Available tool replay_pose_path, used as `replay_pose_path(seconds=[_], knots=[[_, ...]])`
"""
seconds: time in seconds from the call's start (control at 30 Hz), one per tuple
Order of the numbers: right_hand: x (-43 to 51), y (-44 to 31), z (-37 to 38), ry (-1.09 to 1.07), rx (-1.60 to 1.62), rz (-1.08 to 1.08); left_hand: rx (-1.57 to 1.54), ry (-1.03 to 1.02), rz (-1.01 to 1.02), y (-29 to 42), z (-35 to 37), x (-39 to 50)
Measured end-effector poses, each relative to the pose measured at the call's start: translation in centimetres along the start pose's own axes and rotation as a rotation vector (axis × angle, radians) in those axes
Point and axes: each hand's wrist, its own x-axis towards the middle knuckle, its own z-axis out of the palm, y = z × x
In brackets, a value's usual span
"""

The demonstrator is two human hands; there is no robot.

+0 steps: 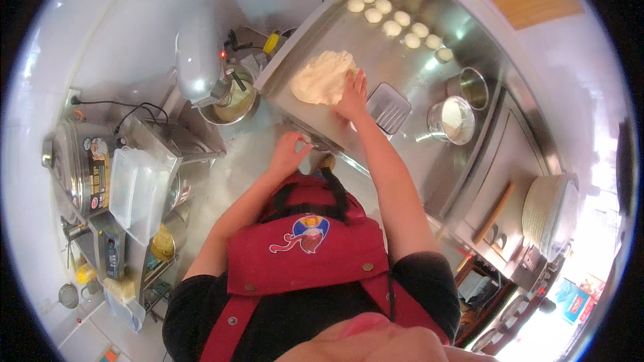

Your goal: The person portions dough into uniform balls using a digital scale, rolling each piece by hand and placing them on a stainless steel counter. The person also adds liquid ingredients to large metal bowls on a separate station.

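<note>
A large, soft mass of pale dough (322,78) lies on the stainless steel worktop (327,15). My right hand (353,98) reaches over the front edge and touches the dough's right side, fingers slightly apart. Close to my body, before the worktop's front edge, my left hand (291,153) is raised with thumb and forefinger curled towards each other. A tiny pale bit may be at its fingertips, too small to tell. Right of my right hand sits a flat rectangular object with a dark rim (389,109), perhaps a kitchen scale. Round dough balls (401,18) stand in two rows at the back.
Two metal containers stand at the right: one holding white powder (452,120), another (470,88) behind it. Left of the worktop is a stand mixer (198,60) with its steel bowl (229,110). Clear plastic boxes (136,191) and a large steel pot (75,171) occupy the left shelving.
</note>
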Motion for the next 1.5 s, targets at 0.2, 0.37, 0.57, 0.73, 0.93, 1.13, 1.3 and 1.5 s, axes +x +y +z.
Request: replay_pose_path(seconds=[0.2,0.37,0.57,0.73,0.93,1.13,1.3,1.5], knots=[[3.7,-0.4,-1.4,-0.14,0.024,0.115,0.386,0.182,0.277,5.9,-0.4,8.2],[5.2,1.7,0.2,-0.149,0.061,0.276,0.639,0.221,0.492,3.1,-0.4,16.6],[7.1,2.8,-1.7,-0.613,0.149,0.389,0.748,0.178,0.44,1.6,-1.1,19.3],[3.8,3.0,-2.9,-0.549,0.486,0.549,0.439,-0.061,0.514,7.0,-3.2,18.7],[3.1,-1.1,-0.9,-0.097,0.643,-0.142,0.109,0.028,1.063,5.1,-2.5,24.0],[0.9,-3.9,-8.3,-0.241,0.564,0.472,0.083,-0.235,1.081,6.7,0.4,24.1],[1.4,-2.9,-5.3,-0.26,0.493,0.567,0.109,-0.141,1.154,6.5,0.4,25.2],[0.1,-1.8,-6.0,-0.198,0.659,0.276,0.235,-0.036,1.14,5.1,-0.7,26.7]])
